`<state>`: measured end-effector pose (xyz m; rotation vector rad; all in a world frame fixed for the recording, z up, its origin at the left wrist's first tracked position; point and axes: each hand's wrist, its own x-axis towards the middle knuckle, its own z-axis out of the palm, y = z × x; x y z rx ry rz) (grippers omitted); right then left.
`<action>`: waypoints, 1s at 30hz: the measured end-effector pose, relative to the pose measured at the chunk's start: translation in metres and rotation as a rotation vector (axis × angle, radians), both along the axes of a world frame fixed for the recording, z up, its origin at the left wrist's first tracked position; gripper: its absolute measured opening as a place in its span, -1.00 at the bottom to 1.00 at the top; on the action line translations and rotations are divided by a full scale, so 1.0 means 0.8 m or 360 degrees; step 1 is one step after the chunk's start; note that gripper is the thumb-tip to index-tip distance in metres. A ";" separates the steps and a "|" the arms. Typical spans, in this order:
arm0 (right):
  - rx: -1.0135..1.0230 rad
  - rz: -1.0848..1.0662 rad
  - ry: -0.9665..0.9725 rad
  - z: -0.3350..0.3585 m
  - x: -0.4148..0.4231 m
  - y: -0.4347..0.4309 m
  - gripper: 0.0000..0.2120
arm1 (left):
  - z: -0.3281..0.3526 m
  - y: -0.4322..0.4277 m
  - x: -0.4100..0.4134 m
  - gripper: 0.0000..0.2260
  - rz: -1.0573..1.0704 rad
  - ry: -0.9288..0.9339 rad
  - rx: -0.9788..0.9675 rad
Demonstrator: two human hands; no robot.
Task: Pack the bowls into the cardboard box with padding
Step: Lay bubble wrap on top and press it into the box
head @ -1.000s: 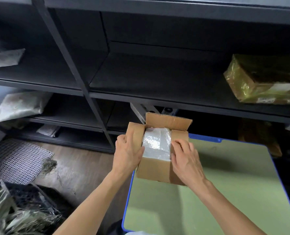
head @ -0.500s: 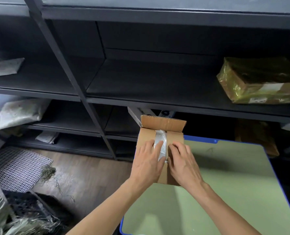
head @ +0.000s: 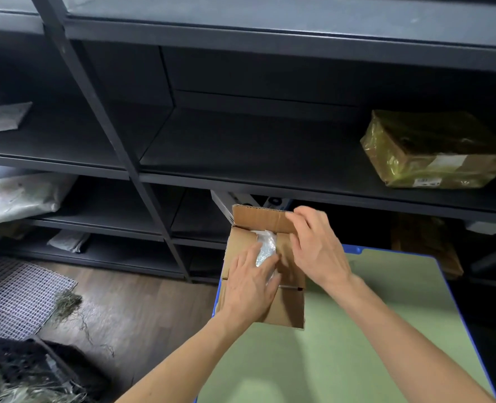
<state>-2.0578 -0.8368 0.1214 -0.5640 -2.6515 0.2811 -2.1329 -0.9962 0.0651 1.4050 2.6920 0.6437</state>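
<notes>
Cardboard box [head: 288, 309] sits on the far left corner of the green table [head: 357, 330], its near wall facing the person and its top partly closed; the two side flaps are folded inward, and through the gap between them shows a strip of clear bubble wrap [head: 265, 244] - no bowl can be seen under it; the left hand [head: 249, 286] lies flat on the left flap [head: 238, 245], fingers straight, their tips reaching onto the bubble wrap; the right hand [head: 319, 251] is raised above the box's right flap, its fingers bent over the right end of the far flap [head: 261, 218], which stands upright - the grip is a little blurred, yet the fingertips curl round the flap's top edge; both forearms reach in over the table's near side; behind the table stands dark metal shelving [head: 241, 146], and on a shelf beyond the table's far right corner rests a parcel wrapped in yellowish film [head: 432, 152] with a white label; on the shelves off to the table's left lie pale plastic bags [head: 17, 199]; on the wooden floor left of the table lies a white mesh mat [head: 17, 295] with a tuft of dry grass [head: 66, 301] at its edge.
</notes>
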 end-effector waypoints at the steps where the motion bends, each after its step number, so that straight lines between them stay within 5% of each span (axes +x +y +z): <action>1: 0.0062 -0.0005 -0.0053 0.005 -0.012 0.008 -0.57 | 0.001 0.001 -0.001 -0.70 -0.0005 0.0001 -0.0010; 5: 0.0118 0.0074 -0.0339 0.006 -0.038 0.018 -0.55 | 0.005 -0.004 -0.006 -0.66 -0.0046 -0.0106 -0.0041; 18: -0.0090 0.0178 -0.0226 -0.055 0.016 -0.040 -0.67 | 0.009 -0.063 -0.006 -0.75 -0.0238 0.0023 0.0350; 25: -0.0183 0.0154 -0.0212 -0.063 0.025 -0.046 -0.62 | -0.003 -0.099 0.008 -0.39 -0.0376 0.0189 -0.0236; 30: -0.0290 0.0157 -0.0410 -0.045 0.028 -0.046 -0.57 | 0.010 -0.096 0.003 -0.65 -0.0391 0.0260 -0.0021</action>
